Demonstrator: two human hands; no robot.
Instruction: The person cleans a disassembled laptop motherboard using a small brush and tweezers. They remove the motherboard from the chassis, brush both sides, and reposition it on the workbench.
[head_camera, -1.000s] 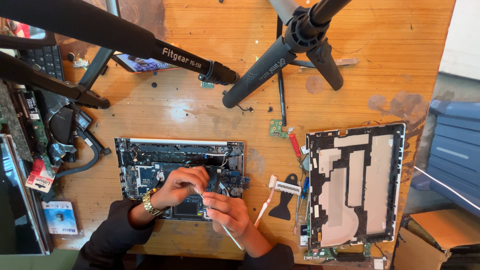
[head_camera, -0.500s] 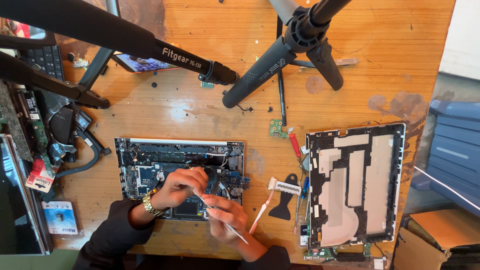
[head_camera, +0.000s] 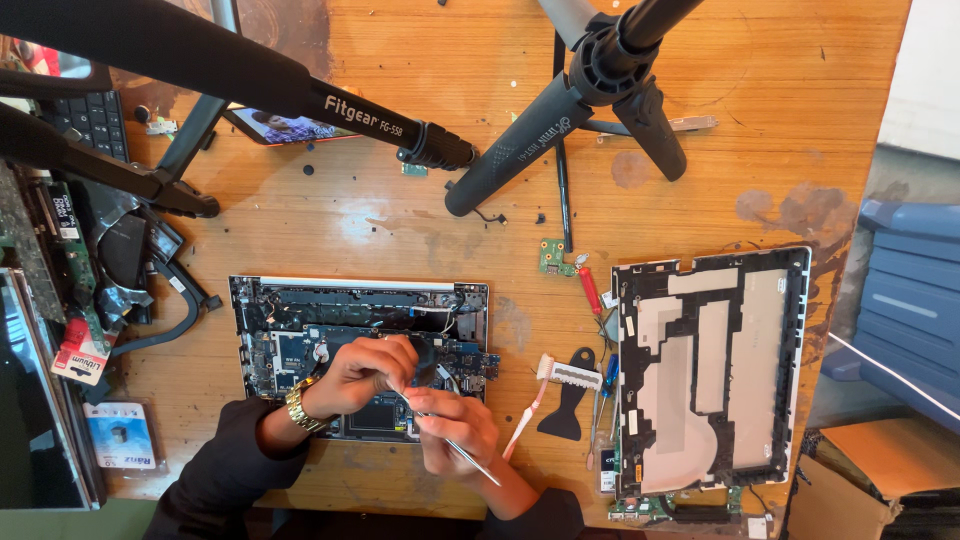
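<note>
Both hands work over the opened laptop base (head_camera: 300, 330) lying on the wooden worktop (head_camera: 400, 230), the left hand (head_camera: 365, 375) with fingers curled on its black fan (head_camera: 425, 352), the right hand (head_camera: 450, 425) pinching thin metal tweezers (head_camera: 465, 452), beside the detached bottom cover (head_camera: 710, 370).

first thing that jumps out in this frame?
The opened laptop base at centre-left of the wooden table, its circuit boards bare, with both hands over its lower right part. The right hand holds a thin metal tool; the left hand rests beside it. To the right lies the removed bottom cover, inner side up.
</note>
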